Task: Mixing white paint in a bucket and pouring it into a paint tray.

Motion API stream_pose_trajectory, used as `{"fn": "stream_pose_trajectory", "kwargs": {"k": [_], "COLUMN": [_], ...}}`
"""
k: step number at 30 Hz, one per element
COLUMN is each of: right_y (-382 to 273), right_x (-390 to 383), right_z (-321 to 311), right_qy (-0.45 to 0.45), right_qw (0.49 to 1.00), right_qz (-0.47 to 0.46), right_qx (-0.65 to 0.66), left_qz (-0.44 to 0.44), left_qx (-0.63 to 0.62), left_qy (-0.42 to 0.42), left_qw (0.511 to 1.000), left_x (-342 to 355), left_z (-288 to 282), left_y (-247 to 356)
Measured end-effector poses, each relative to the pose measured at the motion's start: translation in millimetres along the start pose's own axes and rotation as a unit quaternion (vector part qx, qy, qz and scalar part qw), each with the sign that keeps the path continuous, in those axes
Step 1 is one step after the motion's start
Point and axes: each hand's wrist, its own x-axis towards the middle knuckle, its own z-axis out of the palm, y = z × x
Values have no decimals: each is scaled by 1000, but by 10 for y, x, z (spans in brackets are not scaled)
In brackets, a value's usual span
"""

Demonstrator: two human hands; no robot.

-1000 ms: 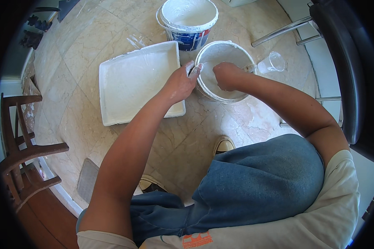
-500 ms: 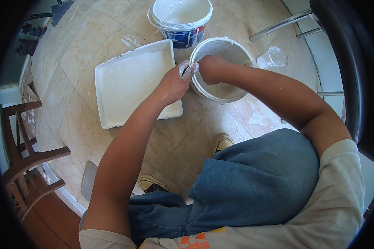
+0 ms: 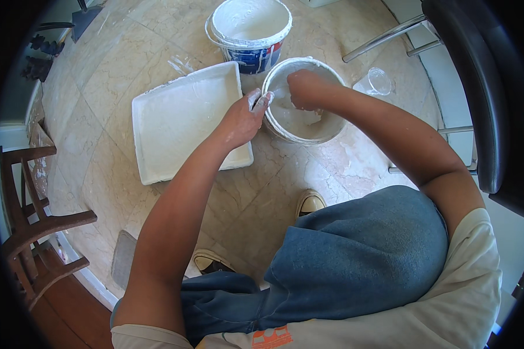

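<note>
A white bucket (image 3: 332, 131) smeared with white paste stands on the tiled floor in front of me. My left hand (image 3: 243, 118) grips its near left rim, fingers coated in white. Over the bucket's mouth, my right hand (image 3: 306, 88) is closed with its fingers pointing down inside; a thin pale tool seems to run from it toward the left rim, but I cannot tell what it is. A white square tray (image 3: 180, 119) lies flat just left of the bucket.
A second white tub (image 3: 251, 29) with a blue and red label stands behind the bucket. A clear plastic cup (image 3: 378, 81) lies at the right by metal chair legs (image 3: 384, 38). A wooden chair (image 3: 35, 227) is at the left. My shoes (image 3: 310, 203) rest on the floor.
The view has shifted slightly, so bucket and tray sit a little lower in the frame. My right hand has moved a bit inside the bucket; my left hand stays on the rim.
</note>
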Motion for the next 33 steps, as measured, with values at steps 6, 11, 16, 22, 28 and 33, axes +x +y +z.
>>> {"fn": "stream_pose_trajectory", "kwargs": {"k": [6,11,16,22,28,33], "right_y": [86,81,-48,-3,69,7], "right_x": [89,115,91,185,7,51], "right_z": [157,245,342,270,-4,117], "right_qy": [13,8,21,23,-6,31], "right_qw": [999,998,999,997,1000,999], "right_qz": [-30,-45,-33,-62,17,-20], "right_qx": [-27,-30,3,-49,22,29], "left_qz": [-53,-48,-51,23,373,427], "left_qx": [-38,-64,-85,42,305,355], "left_qy": [-12,-17,-24,37,203,127], "left_qw": [998,997,995,998,853,822], "left_x": [-150,-150,-153,-110,-560,-647], "left_z": [-19,-40,-71,-22,285,616], "left_y": [248,221,222,76,207,-217]}}
